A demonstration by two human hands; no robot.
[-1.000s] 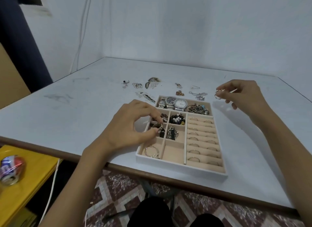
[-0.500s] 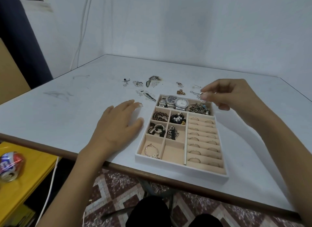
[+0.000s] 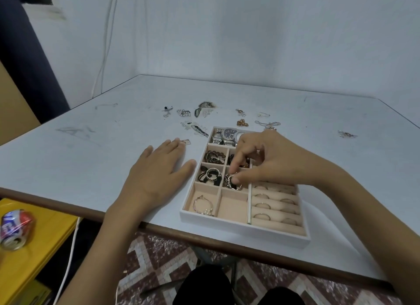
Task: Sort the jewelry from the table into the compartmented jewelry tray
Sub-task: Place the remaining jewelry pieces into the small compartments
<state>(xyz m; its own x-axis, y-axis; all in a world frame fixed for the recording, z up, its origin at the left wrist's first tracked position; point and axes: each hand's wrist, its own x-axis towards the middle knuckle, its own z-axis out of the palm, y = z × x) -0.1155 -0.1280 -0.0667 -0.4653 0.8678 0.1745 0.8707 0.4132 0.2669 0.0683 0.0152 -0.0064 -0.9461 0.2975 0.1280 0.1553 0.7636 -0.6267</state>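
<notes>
The white jewelry tray (image 3: 245,228) with beige compartments lies at the table's near edge. My right hand (image 3: 270,159) reaches over it, thumb and forefinger pinching a small silver ring (image 3: 232,177) above the middle compartment that holds silver chain pieces (image 3: 234,185). My left hand (image 3: 159,170) rests flat on the table just left of the tray, fingers spread. Watches (image 3: 227,135) fill the tray's far row, rings (image 3: 262,206) sit in the right slots, and a pearl bracelet (image 3: 203,206) lies in the near left compartment. Loose jewelry (image 3: 202,111) is scattered beyond the tray.
A thin chain (image 3: 268,123) and a gold piece (image 3: 242,123) lie behind the tray; one small piece (image 3: 346,134) sits far right. A yellow stool (image 3: 34,241) with a crushed can (image 3: 14,228) stands lower left. The wall closes off the table's far side.
My right hand came down from the tray's far right corner to the middle compartment with the ring. My left hand left the tray earlier and now lies flat on the table.
</notes>
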